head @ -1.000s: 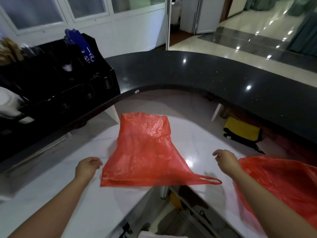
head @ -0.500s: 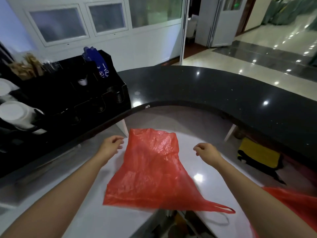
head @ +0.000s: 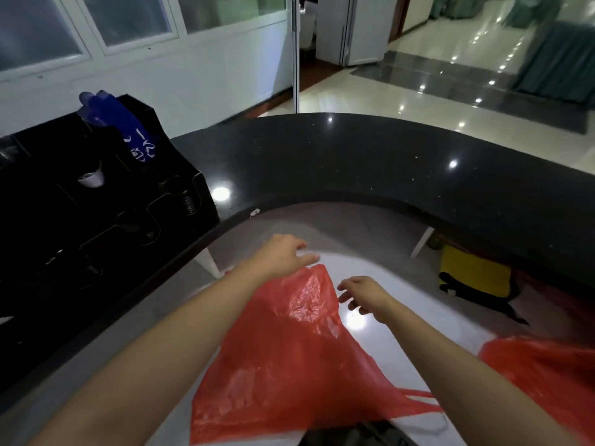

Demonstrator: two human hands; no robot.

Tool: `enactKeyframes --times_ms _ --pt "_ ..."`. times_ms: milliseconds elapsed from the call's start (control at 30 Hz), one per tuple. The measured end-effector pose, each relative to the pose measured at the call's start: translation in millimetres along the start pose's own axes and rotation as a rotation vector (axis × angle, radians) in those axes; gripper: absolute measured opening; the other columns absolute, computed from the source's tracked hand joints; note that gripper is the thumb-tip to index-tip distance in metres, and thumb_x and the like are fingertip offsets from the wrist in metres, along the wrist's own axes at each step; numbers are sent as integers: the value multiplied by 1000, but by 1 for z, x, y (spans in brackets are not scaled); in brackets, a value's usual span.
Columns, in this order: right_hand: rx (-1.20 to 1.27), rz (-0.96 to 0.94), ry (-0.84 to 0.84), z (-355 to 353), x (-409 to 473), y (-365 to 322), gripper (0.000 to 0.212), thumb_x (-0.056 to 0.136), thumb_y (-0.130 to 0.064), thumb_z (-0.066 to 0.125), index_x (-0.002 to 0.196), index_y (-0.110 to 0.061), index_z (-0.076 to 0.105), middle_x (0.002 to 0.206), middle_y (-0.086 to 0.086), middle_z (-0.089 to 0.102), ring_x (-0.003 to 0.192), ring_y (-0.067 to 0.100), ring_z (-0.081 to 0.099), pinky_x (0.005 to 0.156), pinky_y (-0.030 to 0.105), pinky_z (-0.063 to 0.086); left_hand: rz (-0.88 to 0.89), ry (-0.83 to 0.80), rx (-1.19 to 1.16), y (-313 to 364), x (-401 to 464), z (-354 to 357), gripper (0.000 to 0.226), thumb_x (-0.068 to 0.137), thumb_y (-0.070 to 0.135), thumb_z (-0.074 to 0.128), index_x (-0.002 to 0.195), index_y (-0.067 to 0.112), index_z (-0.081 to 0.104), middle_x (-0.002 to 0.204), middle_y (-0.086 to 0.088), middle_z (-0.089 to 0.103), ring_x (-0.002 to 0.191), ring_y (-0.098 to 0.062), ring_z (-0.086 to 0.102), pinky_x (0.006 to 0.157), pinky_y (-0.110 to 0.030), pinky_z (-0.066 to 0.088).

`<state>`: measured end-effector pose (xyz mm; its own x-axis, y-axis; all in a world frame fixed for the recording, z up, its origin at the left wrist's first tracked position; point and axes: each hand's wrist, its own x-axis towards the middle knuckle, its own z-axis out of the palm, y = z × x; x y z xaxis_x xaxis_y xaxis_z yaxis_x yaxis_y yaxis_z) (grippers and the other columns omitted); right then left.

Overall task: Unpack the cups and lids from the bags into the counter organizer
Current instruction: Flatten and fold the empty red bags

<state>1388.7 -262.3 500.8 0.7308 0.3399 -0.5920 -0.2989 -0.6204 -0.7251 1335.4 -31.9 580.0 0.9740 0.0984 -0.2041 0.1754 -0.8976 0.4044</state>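
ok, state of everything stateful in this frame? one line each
flat red plastic bag: lying flat on the white counter, looks empty
second red plastic bag: at the right edge, partly cut off, contents not visible
left hand: open, fingers over the flat bag's far end
right hand: open, fingers spread beside the bag
black counter organizer: upright, blue packet in a top slot

A red plastic bag (head: pixel 289 355) lies flat and crumpled on the white tabletop (head: pixel 415 342), its handle loops trailing off to the near right. A second red bag (head: pixel 547 371) sits at the right edge. The black counter organizer (head: pixel 96 201) stands far left, a small white cup (head: pixel 91 180) in one compartment.
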Motion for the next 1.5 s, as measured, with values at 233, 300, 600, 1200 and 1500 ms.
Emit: enactKeyframes --times_ms 233,300,600,1200,1500 --pt "-42 -32 6 -10 7 13 24 95 -31 50 96 -17 70 86 3 75 55 13 59 47 24 36 -261 -151 340 56 45 37 64 82 81 44 92 21 61 95 1 65 97 -27 61 92 -47 37" --pt "-36 -53 12 -15 8 14 24 95 -30 50 95 -17 70 87 3 75 58 14 59 48 25 37 -305 -183 343 59 47 42 37 87 57 55 98 23 59 102 1 64 100 -27 60 89 -44 36" --pt "-14 -232 24 -27 2 13 21 96 -32 54 89 -25 72 84 -10 74 63 8 61 58 24 46 -248 36 -277 16 6 22 6 88 25 72 85 22 77 85 4 76 86 -17 70 85 -37 56" --pt "-237 -606 39 3 -26 -35 12 93 -34 69 95 -28 79 85 -19 71 82 -5 61 70 9 44 -189 393 -747 15 -72 0 9 92 26 71 91 33 77 88 6 77 80 -4 71 73 -17 54" --pt "-233 -588 95 37 -22 -42 12 89 -29 65 94 -31 75 80 -16 65 73 3 57 66 23 44 -179 391 -785 30 -81 -3 11 94 21 70 89 28 77 90 5 77 84 -7 72 75 -18 55"
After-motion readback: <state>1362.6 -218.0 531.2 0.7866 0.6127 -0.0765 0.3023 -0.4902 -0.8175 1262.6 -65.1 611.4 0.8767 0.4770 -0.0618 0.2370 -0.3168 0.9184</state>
